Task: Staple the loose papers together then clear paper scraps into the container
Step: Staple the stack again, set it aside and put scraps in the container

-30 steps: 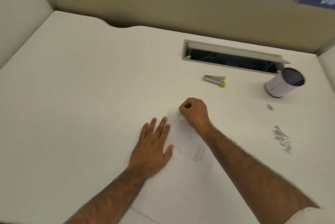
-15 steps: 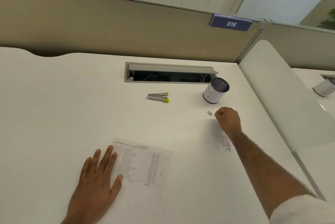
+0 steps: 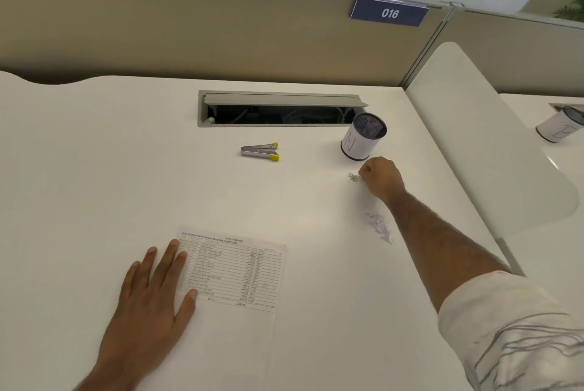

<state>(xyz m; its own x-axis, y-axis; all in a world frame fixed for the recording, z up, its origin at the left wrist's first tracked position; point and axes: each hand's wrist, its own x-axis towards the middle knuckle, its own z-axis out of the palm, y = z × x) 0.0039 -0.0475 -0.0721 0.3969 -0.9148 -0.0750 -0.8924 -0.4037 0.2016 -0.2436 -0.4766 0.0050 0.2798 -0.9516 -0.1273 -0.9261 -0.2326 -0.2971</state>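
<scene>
Near the container point(image 3: 363, 141), the right hand point(image 3: 380, 177) curls by the scraps point(image 3: 353, 178), its hold hidden, the left hand point(image 3: 148, 299) flat on the papers point(image 3: 234, 270); scrap-clearing seems in hand, needing a pinch.

You're at a smooth white cubicle desk point(image 3: 94, 175).
Beige fabric partition wall point(image 3: 189, 27) behind, bearing a blue plate marked 016 point(image 3: 389, 12); a grey cable hatch point(image 3: 278, 99) open; a curved white divider panel point(image 3: 474, 144) on your right.

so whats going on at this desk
A person's left hand lies flat on the papers. The right hand is a fist beside a small scrap, just short of the container; whether it holds anything is hidden. More scraps lie nearer the person. The stapler sits apart on the desk.
</scene>
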